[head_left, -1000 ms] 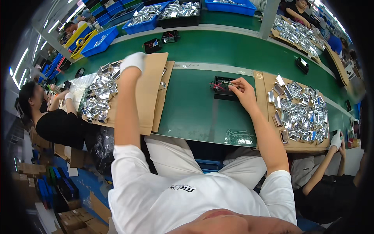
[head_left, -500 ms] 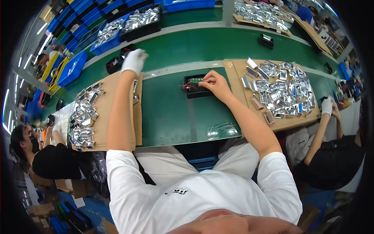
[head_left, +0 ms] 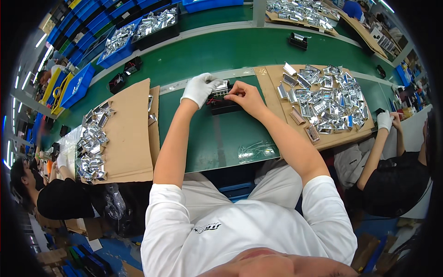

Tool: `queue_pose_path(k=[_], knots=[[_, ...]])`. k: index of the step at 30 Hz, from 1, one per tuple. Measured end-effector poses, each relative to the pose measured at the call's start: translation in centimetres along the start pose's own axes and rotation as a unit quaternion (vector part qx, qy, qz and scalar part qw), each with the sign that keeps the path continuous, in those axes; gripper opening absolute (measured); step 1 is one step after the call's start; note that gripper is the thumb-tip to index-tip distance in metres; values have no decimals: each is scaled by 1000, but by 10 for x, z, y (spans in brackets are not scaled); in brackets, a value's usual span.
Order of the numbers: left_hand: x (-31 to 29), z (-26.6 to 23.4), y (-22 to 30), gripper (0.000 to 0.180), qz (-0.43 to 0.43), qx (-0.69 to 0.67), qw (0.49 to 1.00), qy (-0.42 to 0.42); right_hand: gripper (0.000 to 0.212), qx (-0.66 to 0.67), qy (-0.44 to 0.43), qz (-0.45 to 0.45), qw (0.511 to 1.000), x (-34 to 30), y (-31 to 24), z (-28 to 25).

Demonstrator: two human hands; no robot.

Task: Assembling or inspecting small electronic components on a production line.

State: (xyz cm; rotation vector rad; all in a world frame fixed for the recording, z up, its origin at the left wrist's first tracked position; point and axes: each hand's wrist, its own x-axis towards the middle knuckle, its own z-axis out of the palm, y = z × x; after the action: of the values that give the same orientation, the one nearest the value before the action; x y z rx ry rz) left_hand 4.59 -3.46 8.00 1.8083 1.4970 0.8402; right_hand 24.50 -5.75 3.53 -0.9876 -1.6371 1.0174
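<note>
My left hand [head_left: 199,90], in a white glove, is closed on the edge of a shiny silver metal part [head_left: 223,86] above the open black plastic housing [head_left: 225,108]. From the other side my bare right hand [head_left: 248,98] reaches in, thumb and forefinger pinched at a green circuit board [head_left: 221,96]. Red wires [head_left: 211,100] stick out of the housing on the left. My fingers partly cover the board. The housing rests on the green work surface in front of me.
Cardboard sheets holding silver metal parts lie to the left [head_left: 94,143] and right [head_left: 330,104]. Clear plastic strips [head_left: 256,151] lie near the front edge. Black housings [head_left: 124,74] stand on the green belt [head_left: 207,53], with another [head_left: 298,40] farther right. Co-workers sit at both sides.
My left hand has come from the black housings at the upper left to the housing in the middle. A silver part now shows there. My right hand stays at the board.
</note>
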Motion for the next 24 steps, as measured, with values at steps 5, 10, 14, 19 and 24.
queue_pose_path(k=[5, 10, 14, 19, 24], knots=[[-17, 1, 6, 26, 17, -9, 1000, -7, 17, -16, 2, 10, 1000, 0, 3, -2], [-30, -3, 12, 31, 79, 66, 995, 8, 28, -61, -2, 15, 998, 0, 5, -3], [-24, -4, 2, 39, 173, 197, 964, 50, 57, -173, 46, -61, 982, -2, -2, -2], [-19, -2, -11, 45, 281, 204, 932, 102, 101, -152, -103, -33, 982, 0, 3, -16], [-15, 0, -13, 44, 256, 173, 948, 71, 115, -159, -118, 2, 980, 1, 1, -16]])
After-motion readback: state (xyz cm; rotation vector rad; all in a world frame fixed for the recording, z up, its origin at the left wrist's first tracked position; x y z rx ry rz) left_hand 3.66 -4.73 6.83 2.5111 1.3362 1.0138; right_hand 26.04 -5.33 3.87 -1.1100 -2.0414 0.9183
